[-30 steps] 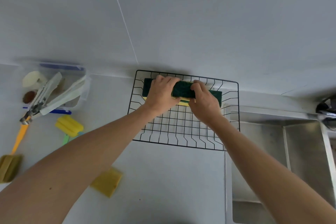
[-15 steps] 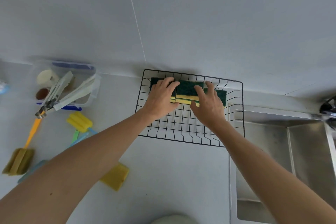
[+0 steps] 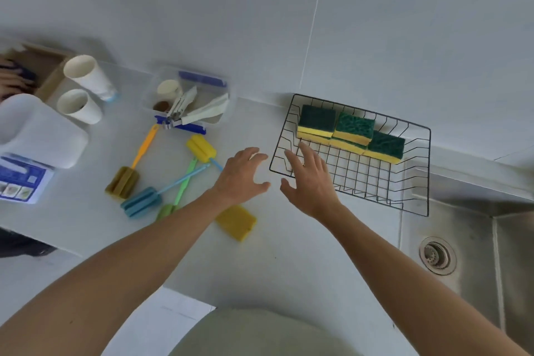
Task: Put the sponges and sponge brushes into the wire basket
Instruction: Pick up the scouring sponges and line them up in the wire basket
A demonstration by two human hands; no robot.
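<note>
The black wire basket (image 3: 416, 205) stands against the wall and holds several green-and-yellow sponges (image 3: 354, 127) in a row along its back. My left hand (image 3: 241, 178) hovers open over the counter just left of the basket. My right hand (image 3: 310, 179) is open over the basket's front left corner. A flat yellow sponge (image 3: 237, 222) lies beside my left forearm. Left of the hands lie sponge brushes: a yellow-headed one (image 3: 200, 148), an olive one with an orange handle (image 3: 122, 182), a blue one (image 3: 140, 201), and a green one (image 3: 185, 182) partly under my arm.
A clear plastic box (image 3: 202, 82) with tongs and small items sits by the wall. Two white paper cups (image 3: 86, 75) and a white jug (image 3: 37, 130) with a blue label stand at the left. A steel sink (image 3: 462, 240) with a drain lies right of the basket.
Both hands let go of the sponges in the basket and drew back toward its front left. The camera view swung left, showing more of the counter.
</note>
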